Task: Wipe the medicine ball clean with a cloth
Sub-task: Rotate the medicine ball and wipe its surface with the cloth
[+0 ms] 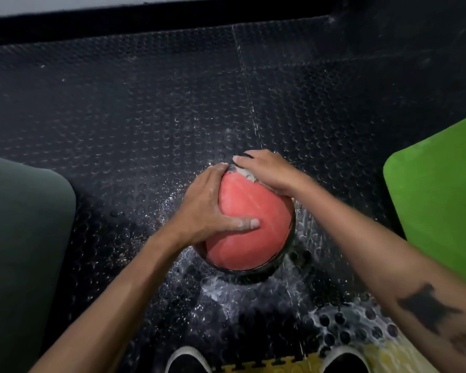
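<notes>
A red and black medicine ball (249,224) sits on the studded black floor mat, its red panel facing up. My left hand (213,208) grips its left side, thumb lying across the red panel and fingers wrapped over the far edge. My right hand (269,170) lies on the ball's far right top and presses a pale cloth (246,175) against it. Only a small bunched corner of the cloth shows under the palm.
The black rubber floor (145,117) is wet or dusted white around the ball. A dark grey padded block (22,238) stands at the left and a bright green one (441,200) at the right. My two black shoes (189,362) sit at the bottom edge on a yellow mat.
</notes>
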